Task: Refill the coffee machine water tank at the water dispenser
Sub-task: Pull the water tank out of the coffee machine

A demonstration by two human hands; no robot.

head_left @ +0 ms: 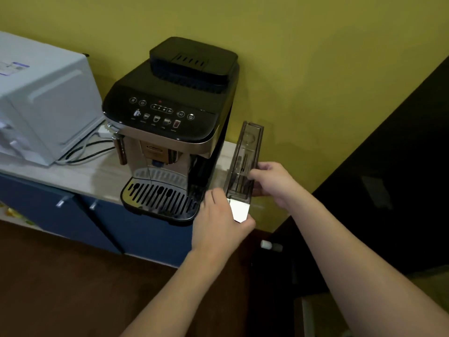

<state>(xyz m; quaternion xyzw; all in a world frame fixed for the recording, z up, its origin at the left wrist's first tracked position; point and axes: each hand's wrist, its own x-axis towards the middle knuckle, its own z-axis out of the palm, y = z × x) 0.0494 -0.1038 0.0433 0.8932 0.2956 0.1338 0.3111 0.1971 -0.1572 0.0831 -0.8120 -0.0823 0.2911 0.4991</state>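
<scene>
A black and silver coffee machine [170, 122] stands on a light countertop [73, 173] against a yellow wall. Its narrow, smoke-tinted water tank [247, 152] is out to the right of the machine, upright and held in the air beside it. My left hand [218, 224] grips the tank's silver front panel at the bottom. My right hand [272, 181] holds the tank's right side near the lower end. No water shows inside the tank.
A white appliance [41, 98] sits on the counter at the left, with cables [82, 149] running behind the machine. Blue cabinet doors [136, 234] lie below the counter. A dark cabinet [388, 181] stands at the right. The floor is brown.
</scene>
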